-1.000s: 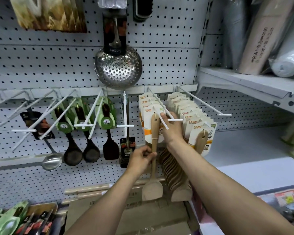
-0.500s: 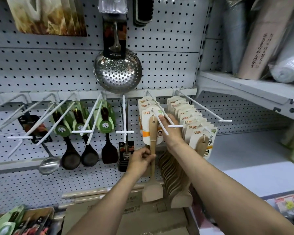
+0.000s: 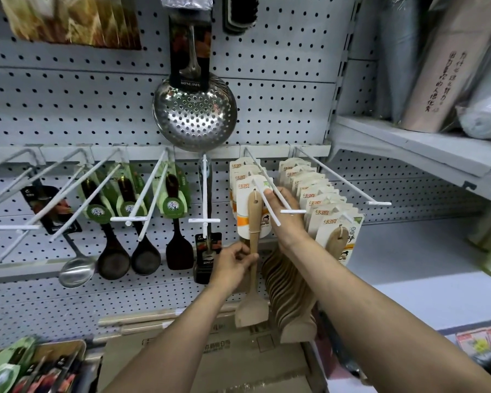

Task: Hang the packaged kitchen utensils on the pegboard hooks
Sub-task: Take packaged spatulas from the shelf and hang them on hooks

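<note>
Two hands work together. The left hand pinches the wooden spatula handle; the right hand grips its card top. The card has slid farther onto the hook, so it's almost hung.

Single head-worn wide-angle view, no second camera. Faces forward and slightly down, square onto the pegboard at close range, arm's reach. Both forearms enter from the bottom edge. Lines bow toward the edges; a side shelf crowds the right.
</note>
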Demonstrator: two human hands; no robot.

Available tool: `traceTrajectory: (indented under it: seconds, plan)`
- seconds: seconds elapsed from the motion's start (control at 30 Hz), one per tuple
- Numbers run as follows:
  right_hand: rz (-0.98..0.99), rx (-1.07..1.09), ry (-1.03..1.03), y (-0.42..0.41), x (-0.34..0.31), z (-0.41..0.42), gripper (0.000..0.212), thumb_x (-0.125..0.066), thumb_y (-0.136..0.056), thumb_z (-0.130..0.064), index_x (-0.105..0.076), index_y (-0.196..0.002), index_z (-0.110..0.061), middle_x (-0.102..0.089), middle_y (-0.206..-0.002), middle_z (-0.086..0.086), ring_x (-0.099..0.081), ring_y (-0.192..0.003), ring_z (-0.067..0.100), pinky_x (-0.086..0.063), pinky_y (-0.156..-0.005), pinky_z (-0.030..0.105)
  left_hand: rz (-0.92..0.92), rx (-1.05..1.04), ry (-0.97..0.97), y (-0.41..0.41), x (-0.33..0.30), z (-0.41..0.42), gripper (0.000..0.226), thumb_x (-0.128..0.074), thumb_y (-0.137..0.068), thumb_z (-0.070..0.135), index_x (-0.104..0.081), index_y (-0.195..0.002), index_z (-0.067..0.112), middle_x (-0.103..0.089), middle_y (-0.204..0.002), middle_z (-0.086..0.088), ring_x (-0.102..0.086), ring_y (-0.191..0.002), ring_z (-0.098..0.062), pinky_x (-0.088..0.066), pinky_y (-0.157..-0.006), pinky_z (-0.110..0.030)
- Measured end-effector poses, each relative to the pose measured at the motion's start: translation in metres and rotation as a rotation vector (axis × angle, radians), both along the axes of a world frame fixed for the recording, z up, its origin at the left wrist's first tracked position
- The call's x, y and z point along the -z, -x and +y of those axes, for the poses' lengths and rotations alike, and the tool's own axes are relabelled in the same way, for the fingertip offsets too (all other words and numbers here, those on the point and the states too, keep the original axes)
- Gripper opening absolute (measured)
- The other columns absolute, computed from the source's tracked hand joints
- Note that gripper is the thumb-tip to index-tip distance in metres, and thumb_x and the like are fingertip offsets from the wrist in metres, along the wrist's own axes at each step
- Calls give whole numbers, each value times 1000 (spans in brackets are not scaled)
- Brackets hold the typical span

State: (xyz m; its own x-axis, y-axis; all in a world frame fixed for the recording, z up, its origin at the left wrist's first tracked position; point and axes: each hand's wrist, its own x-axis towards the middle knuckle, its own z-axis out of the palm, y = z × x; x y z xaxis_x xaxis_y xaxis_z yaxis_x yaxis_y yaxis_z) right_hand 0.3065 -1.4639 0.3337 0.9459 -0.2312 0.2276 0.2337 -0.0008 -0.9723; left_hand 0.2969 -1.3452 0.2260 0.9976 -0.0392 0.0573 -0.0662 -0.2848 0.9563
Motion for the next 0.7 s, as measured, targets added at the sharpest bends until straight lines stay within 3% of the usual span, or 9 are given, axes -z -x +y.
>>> traceTrajectory:
  seconds: [0.13,0.27,0.37,0.57,0.63,0.7]
  plan:
    - [31,5,46,0,1,-1,22,-49,-104,-18,-59,-112,1,-63,-84,-4,-57,-61,-11,-44,-57,8,13,-21,-3,1,0,0,16,-74,-84,21,-61,-76,21,-62,-76,-1,-60,-77,-18,-54,-75,-39]
    - [106,-17,17,12,-7,1,25,-47,-105,-22,-59,-120,-6,-65,-98,-2,-59,-83,7,-49,-64,12,34,-46,-26,11,-4,-1,13,-74,-85,23,-62,-78,24,-65,-81,-3,-65,-84,-24,-55,-82,-45]
    - [210,-29,20,26,-5,3,30,-47,-105,-26,-55,-131,-14,-60,-112,1,-56,-106,16,-44,-86,27,42,-55,-70,26,-9,-1,13,-73,-86,27,-67,-95,22,-67,-95,0,-65,-96,-21,-55,-89,-39]
    - [348,-100,266,71,10,-1,39,-47,-105,-30,-48,-138,-10,-56,-128,4,-50,-111,20,-34,-85,25,20,-186,-177,82,-36,9,39,-76,-84,23,-63,-119,15,-69,-114,-3,-63,-106,-18,-50,-98,-35]
    - [357,-122,376,88,6,-3,36,-50,-102,-29,-52,-134,-11,-56,-125,2,-53,-116,25,-37,-86,27,-3,-230,-230,107,-50,17,42,-76,-83,21,-62,-121,13,-68,-116,-3,-63,-106,-17,-50,-98,-33]
    - [354,-143,505,104,0,-4,33,-54,-99,-31,-59,-126,-13,-61,-119,2,-58,-110,27,-44,-86,30,-36,-267,-276,133,-64,26,43,-76,-83,19,-61,-122,14,-66,-117,0,-62,-109,-17,-48,-99,-32]
